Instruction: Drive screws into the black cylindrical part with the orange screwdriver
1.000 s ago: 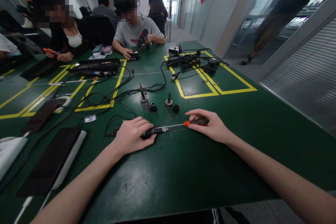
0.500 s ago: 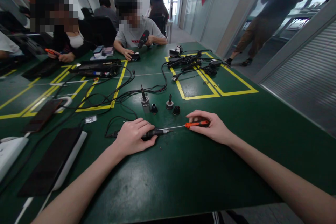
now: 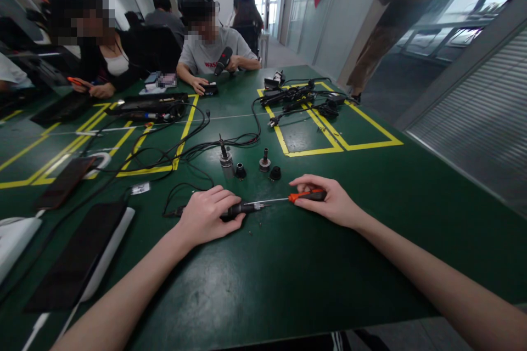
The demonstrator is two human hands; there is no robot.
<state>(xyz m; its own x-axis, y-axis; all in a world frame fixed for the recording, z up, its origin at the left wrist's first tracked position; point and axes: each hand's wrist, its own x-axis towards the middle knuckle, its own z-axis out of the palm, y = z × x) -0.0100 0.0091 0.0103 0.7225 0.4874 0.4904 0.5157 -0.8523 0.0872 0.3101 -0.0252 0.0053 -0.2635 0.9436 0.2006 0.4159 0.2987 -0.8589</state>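
Observation:
My left hand (image 3: 212, 208) is closed around a black corded handle (image 3: 235, 208) that looks like a soldering iron's, with a thin metal end pointing right. Its cord runs out on the left. My right hand (image 3: 329, 200) grips an orange and black screwdriver (image 3: 304, 196) by its handle. The screwdriver's shaft points left and lies along the metal end; whether they touch I cannot tell. Beyond the hands stand a metal cylinder with a pointed top (image 3: 225, 159), a smaller metal piece with a stem (image 3: 264, 160) and two black collars (image 3: 240, 170) (image 3: 275, 173).
Black cables (image 3: 230, 140) cross the green table (image 3: 288, 274). Bundled cords and tools (image 3: 292, 97) lie within yellow tape at the back right. Phones (image 3: 82, 252) (image 3: 68, 178) and a white power strip (image 3: 14, 244) are at left. A co-worker opposite holds a black power tool (image 3: 223, 60).
Both hands keep their grips, with the screwdriver and handle almost unmoved. The whole view has shifted slightly. Behind the glass, a person at the right has moved left.

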